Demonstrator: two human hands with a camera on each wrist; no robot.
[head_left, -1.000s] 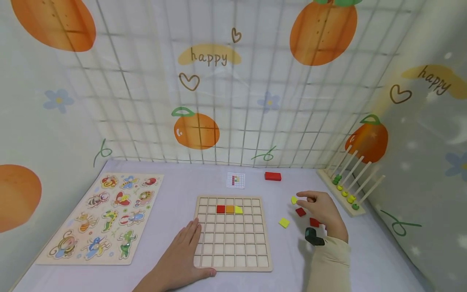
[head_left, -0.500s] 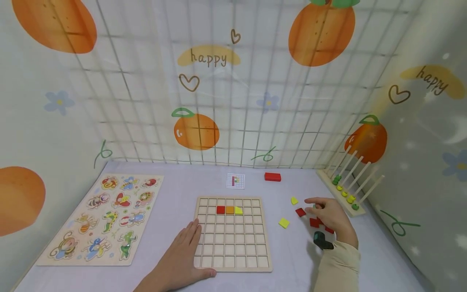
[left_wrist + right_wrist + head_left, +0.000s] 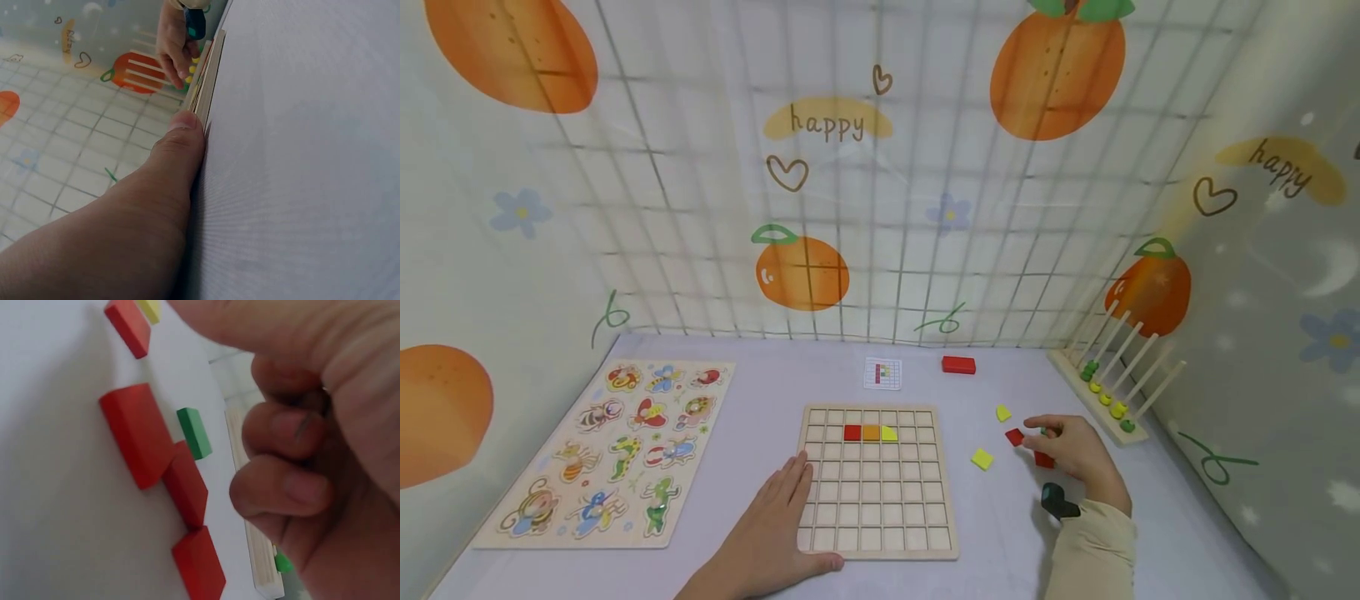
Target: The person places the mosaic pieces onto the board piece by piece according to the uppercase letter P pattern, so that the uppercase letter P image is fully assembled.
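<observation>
My left hand lies flat against the lower left of a wooden grid board, fingers along its left side and thumb at the near edge. In one row sit a red square tile, an orange tile and a yellow round-cornered tile. My right hand hovers over loose tiles, thumb and forefinger apart beside a red tile; nothing shows between them. The right wrist view shows more red tiles and a green tile below the hand, its other fingers curled.
Yellow tiles lie right of the board. Behind it are a pattern card and a red block. An insect puzzle lies at left; a peg rack with beads stands at right.
My right hand has moved right and toward me, away from the round-cornered yellow tile, then slightly back left beside the red tile. The left hand has stayed on the board.
</observation>
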